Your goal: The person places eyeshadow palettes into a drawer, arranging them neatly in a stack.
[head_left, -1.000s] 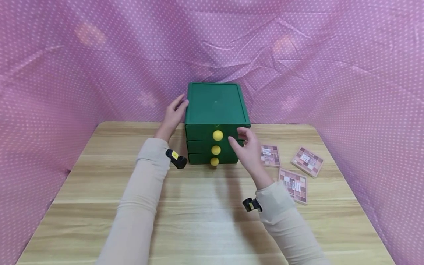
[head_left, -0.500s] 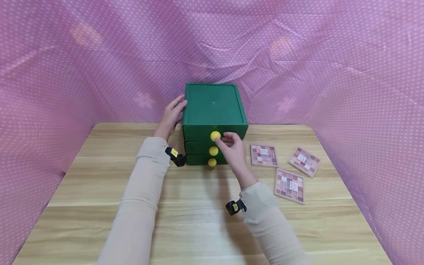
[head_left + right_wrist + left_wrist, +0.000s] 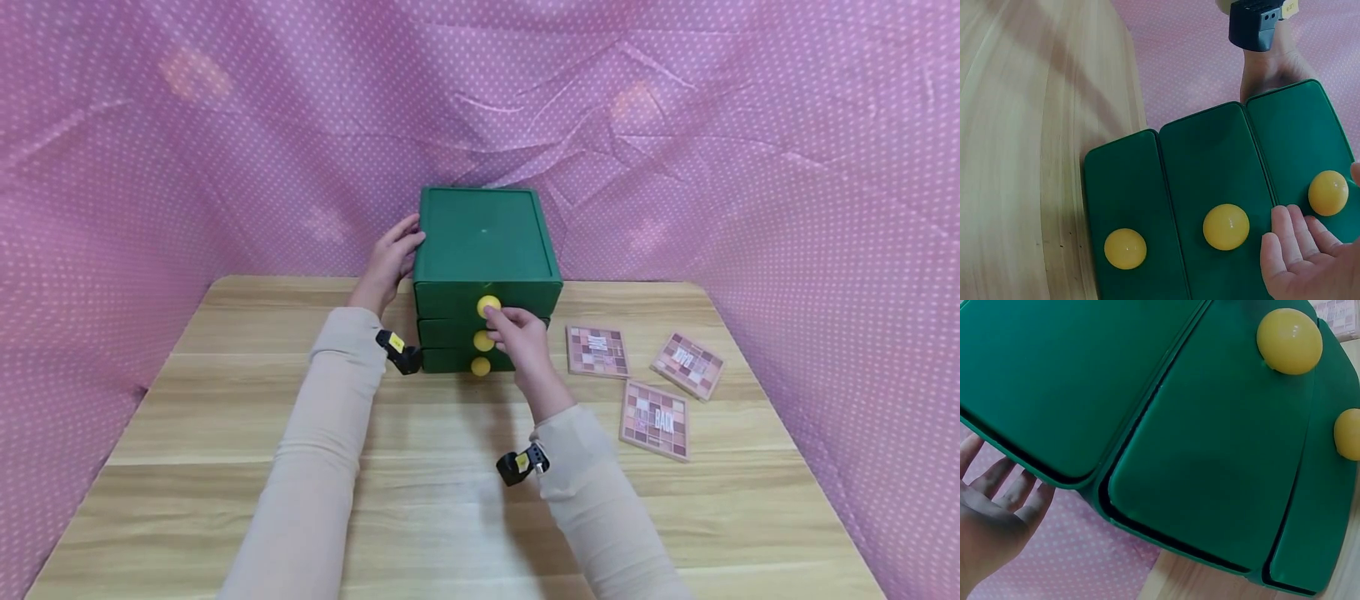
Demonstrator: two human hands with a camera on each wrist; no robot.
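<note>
Green cabinet point(image 3: 483, 237) — three drawers point(image 3: 450, 300) closed, insides hidden.

The pale wood-grained counter point(image 3: 195, 433) has rounded far corners. A green box-shaped three-drawer cabinet point(image 3: 483, 237) stands upright at the middle of its far side. To the cabinet's right, three flat square pink palettes point(image 3: 655, 420) with white lettering lie directly on the surface: one near the cabinet, one farther right, one closer to the viewer. Contact between adjacent palette corners cannot be confirmed.
</note>
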